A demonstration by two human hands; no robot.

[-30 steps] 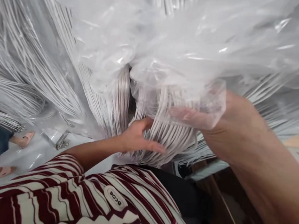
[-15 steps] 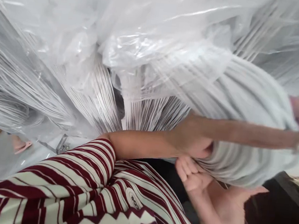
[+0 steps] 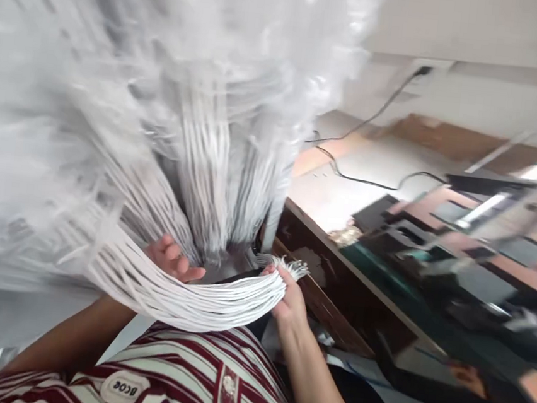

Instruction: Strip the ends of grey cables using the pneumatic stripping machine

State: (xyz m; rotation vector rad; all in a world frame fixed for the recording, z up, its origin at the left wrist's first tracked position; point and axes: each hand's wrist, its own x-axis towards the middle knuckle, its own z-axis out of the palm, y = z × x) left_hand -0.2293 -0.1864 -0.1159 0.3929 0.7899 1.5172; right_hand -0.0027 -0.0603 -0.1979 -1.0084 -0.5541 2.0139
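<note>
A thick bundle of white cables (image 3: 202, 303) sags in a curve across the front of the striped shirt. Around its right end, just short of the loose tips, my right hand (image 3: 288, 295) is wrapped. My left hand (image 3: 175, 261) is behind the bundle's left part, fingers apart, its palm partly hidden by the cables. The bundle's left end runs up into clear plastic wrapping (image 3: 82, 209). More white cable bundles (image 3: 203, 189) hang behind, partly covered by plastic.
At the right, a dark wooden table edge (image 3: 329, 264) borders a pale surface with a black cord (image 3: 370, 183). Blurred machines (image 3: 435, 243) stand beyond it. Another person's hand (image 3: 470, 378) shows at the lower right.
The view has swung right, showing the table and machines. The cable bundle now hangs low in front of the shirt; my right hand has closed round its end and my arms are no longer crossed.
</note>
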